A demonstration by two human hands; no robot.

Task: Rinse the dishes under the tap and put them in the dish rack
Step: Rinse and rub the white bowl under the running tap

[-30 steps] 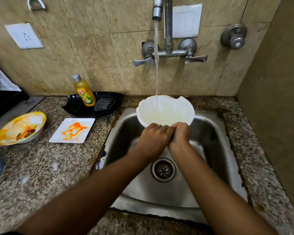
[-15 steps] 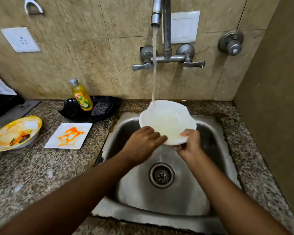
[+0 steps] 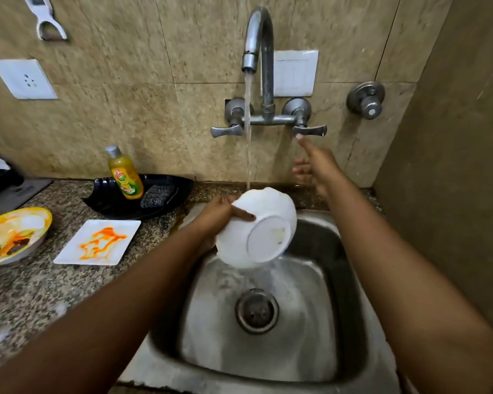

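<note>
Sink (image 3: 350, 280), tipped bowl (image 3: 265, 226), apparently draining.

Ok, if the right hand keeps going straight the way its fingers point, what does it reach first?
Most likely the right-side tap handle: the right hand is open, fingers extended up toward it, fingertips just below. Whether they touch is unclear; depth is hard to judge from this view.

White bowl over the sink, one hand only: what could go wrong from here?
1. The left hand alone holds the wet, tilted white bowl at its rim; it could slip into the sink.
2. The right hand reaches for the right tap handle, off the bowl, so nothing backs up that grip.
3. Water runs off the bowl's lower edge; it may splash onto the counter.
</note>
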